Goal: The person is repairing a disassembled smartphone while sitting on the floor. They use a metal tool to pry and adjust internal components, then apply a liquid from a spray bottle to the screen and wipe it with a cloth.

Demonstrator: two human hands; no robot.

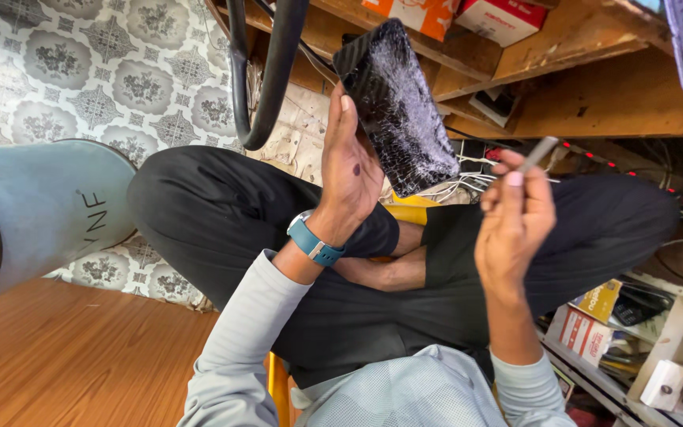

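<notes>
While cross-legged: left hand (351, 170) gripping one cracked phone (397, 107); right hand (515, 217) pinching one thin tool (537, 153).

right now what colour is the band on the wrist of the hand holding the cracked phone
Teal blue, on the left hand's wristband; the head view shows it clearly.

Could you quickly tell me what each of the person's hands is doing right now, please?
Left hand: closed around the edge of a cracked phone, holding it up.
Right hand: pinching a thin grey tool.
</notes>
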